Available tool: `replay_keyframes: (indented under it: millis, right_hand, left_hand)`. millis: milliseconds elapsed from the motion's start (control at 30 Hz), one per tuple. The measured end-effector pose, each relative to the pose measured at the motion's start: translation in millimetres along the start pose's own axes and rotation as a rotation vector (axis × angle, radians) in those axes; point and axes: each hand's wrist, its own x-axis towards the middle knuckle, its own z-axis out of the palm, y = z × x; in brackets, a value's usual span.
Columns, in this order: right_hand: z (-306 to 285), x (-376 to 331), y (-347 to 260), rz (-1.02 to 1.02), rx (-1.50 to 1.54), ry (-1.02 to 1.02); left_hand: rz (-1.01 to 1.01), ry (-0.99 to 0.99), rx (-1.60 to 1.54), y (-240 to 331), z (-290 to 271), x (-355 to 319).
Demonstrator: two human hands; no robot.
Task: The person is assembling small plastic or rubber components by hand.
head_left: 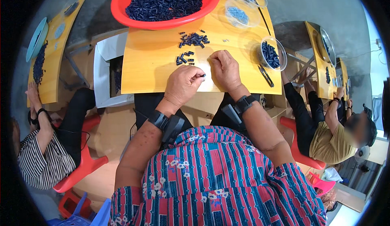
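Observation:
My left hand (pixel 183 84) is closed above the near part of the yellow table (pixel 142 71), pinching a small black cylindrical piece (pixel 203 75) whose end shows at the fingertips. Just to the right, my right hand (pixel 227 69) has its fingers pressed together in a pinch; whatever is between them is too small or hidden. A few loose black pieces (pixel 185 58) lie right beyond my left hand. Farther back is a denser pile of similar black pieces (pixel 194 39).
A red basin (pixel 118 6) full of black pieces stands at the back. On the right are a clear tub (pixel 283 57) of black pieces, a slim dark tool (pixel 266 75) and a clear container (pixel 256 18) of small bluish pieces. Co-workers sit at tables on both sides. A white box (pixel 103 73) stands left.

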Motion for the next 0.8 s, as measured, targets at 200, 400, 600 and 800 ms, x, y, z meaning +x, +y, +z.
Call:
replay_keyframes:
  millis: [200,400,600,800]
  right_hand:
    - [5,0,-1,0.112,0.168,-0.017]
    - [14,2,-12,0.048,0.259,-0.137]
    - [15,7,-13,0.048,0.205,-0.224]
    - [11,10,-18,0.029,0.147,-0.26]
  left_hand:
    - [0.069,-0.007,0.063,-7,-1,3]
    - [0.202,0.001,0.106,-4,1,-2]
    - [0.22,0.006,0.097,2,0,-3]
    - [0.21,0.008,0.097,5,0,-5]
